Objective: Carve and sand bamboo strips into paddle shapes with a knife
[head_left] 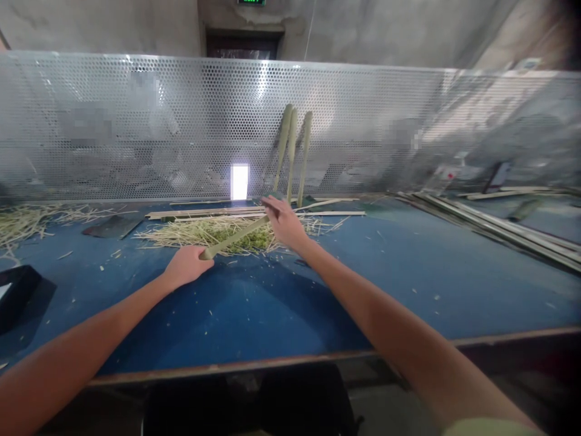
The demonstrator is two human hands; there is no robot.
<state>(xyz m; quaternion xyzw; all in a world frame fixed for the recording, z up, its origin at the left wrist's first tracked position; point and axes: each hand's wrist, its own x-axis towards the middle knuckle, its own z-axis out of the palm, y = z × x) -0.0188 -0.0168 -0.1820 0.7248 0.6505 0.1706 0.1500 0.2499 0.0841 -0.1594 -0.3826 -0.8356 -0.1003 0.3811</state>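
Observation:
My left hand (188,265) is closed around the near end of a pale green bamboo stick (238,237). The stick slants up and away to the right, over a heap of thin shavings (200,232). At its far end is my right hand (285,223), fingers stretched forward and slightly apart. A small dark green patch (273,196) shows by these fingertips, too blurred to name. Whether the right hand touches the stick's end is hard to see. Beyond it, several similar bamboo sticks (305,158) with thicker tops lean upright against a perforated metal screen (181,133).
Long strips (499,227) lie on the right of the blue table (254,327). More shavings (34,221) and a dark flat blade-like piece (111,226) are at left. A black-edged object (20,290) stands near the left edge. Thin strips (209,213) lie behind the heap.

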